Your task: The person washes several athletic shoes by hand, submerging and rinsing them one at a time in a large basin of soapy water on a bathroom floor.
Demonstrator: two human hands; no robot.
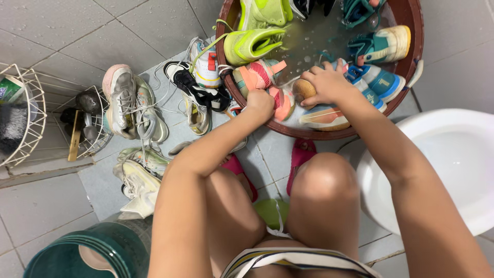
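Scrubbing was under way at a brown basin (414, 49) of soapy water set on the grey tiled floor (67, 31). Left hand (260, 104) was closed in a fist on the near end of a pink shoe (267, 85) that lay at the basin's near rim, partly in the water. Right hand (325, 82) had its fingers curled over a round wooden brush (303, 90), pressed against the same shoe just right of the left fist. Judgement: the step goes best with the left grip kept firm so the shoe cannot slide, the brush worked in short strokes along seams and sole edge, and the shoe dipped often so the suds carry dirt off. Other shoes in the basin: two lime ones (254, 31) at the far left, teal ones (381, 46) at the right, a blue-trimmed pair (378, 82) beside the right hand. Unwashed white and black shoes (154, 103) lay piled on the floor left of the basin. Packages: one green-labelled container (10, 90) stood in a white wire rack (31, 123) at far left, print too small to make out; dark round items sat in the rack's neighbouring bay. A teal bucket (98, 252) stood at lower left and a white toilet bowl (453, 159) at right. No signs seen.
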